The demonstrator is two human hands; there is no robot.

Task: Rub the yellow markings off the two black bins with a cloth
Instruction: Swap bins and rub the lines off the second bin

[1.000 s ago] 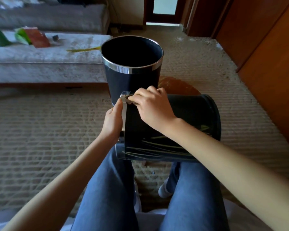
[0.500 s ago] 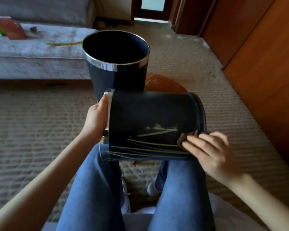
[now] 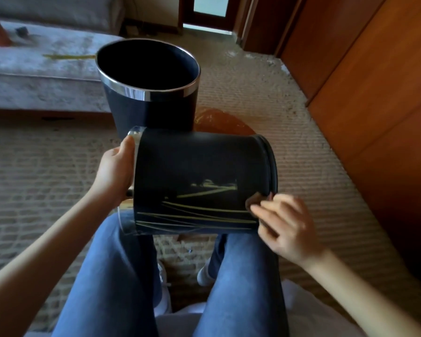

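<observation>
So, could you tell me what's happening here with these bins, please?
A seated person has one black bin lying sideways across their lap. The left hand steadies it at the silver rim, while the right hand presses a small dark cloth near its base. Yellow markings remain on its side. The second bin stands upright on the carpet behind.

right hand (image 3: 286, 224) moved from bin's rim to its base end, cloth (image 3: 254, 201) now pressed there

Matt black bin (image 3: 195, 166) with shiny metal rim (image 3: 134, 137); ribbed woven carpet (image 3: 41, 171); smooth glossy wooden panels (image 3: 374, 93).
</observation>
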